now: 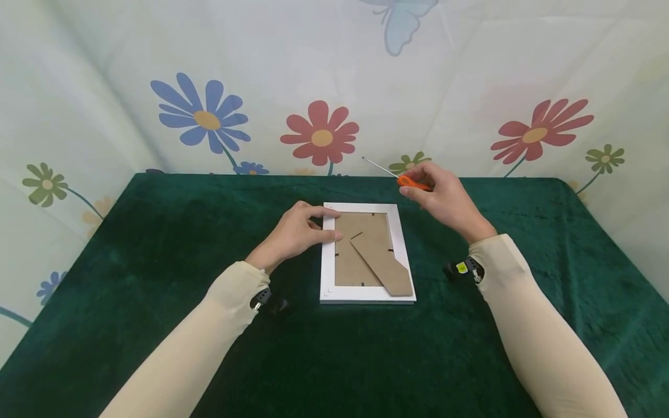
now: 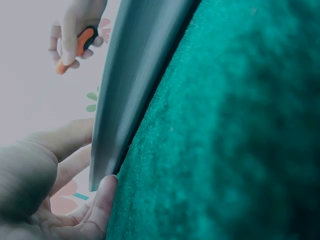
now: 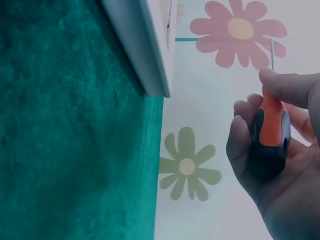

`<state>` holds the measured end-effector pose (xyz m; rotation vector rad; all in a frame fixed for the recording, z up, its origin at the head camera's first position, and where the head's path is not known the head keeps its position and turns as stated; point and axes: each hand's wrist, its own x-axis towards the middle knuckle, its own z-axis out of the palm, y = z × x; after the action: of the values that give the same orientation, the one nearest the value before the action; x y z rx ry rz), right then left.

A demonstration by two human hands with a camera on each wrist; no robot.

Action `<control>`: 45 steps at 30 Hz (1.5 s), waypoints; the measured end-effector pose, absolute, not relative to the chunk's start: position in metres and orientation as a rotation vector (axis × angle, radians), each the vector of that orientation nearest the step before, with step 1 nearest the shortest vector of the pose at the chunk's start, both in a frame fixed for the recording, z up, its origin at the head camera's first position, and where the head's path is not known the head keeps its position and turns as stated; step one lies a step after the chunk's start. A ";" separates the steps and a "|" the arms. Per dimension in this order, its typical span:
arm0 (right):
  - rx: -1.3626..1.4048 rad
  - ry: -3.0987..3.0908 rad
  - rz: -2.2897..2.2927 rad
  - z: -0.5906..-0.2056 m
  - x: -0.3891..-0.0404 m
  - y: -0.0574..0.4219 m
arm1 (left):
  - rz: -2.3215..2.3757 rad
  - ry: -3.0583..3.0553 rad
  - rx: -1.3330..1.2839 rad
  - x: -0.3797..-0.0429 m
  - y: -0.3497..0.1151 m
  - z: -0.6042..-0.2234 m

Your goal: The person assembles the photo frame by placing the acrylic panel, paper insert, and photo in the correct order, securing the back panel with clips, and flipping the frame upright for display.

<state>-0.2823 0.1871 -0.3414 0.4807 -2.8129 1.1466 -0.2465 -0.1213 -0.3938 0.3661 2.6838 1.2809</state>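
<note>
A white picture frame (image 1: pixel 328 267) lies face down on the green cloth, its brown backing board (image 1: pixel 366 226) and slanted stand leg (image 1: pixel 384 267) facing up. Small dark tabs show around the board's edges. My left hand (image 1: pixel 298 232) holds the frame's left side, with thumb and index finger over the border. In the left wrist view another finger (image 2: pixel 104 205) sits low against the side, near the cloth. Raised beyond the frame's upper right corner, my right hand (image 1: pixel 441 194) grips a screwdriver (image 3: pixel 271 125) by its orange and black handle. Its thin metal shaft points up and left, away from the frame.
Dark green plush cloth (image 1: pixel 157 261) covers the table. Behind it hangs a pale curtain (image 1: pixel 261 58) printed with flowers. Each wrist wears a strapped black camera, such as the one by the right cuff (image 1: pixel 462 268).
</note>
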 end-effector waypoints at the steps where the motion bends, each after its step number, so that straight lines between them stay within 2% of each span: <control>1: 0.472 -2.807 1.149 -0.342 -0.283 0.188 | 1.283 2.683 0.367 -0.247 -0.121 -0.394; 21: 0.273 -2.931 1.145 -0.375 -0.298 0.214 | 1.274 2.683 0.355 -0.243 -0.123 -0.396; 45: 0.135 -2.976 1.204 -0.384 -0.306 0.233 | 1.276 2.689 0.385 -0.244 -0.123 -0.394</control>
<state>-0.3062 0.2331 -0.3839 0.1353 -2.9762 1.2036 -0.2444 -0.1227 -0.3940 0.3849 2.6891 1.2763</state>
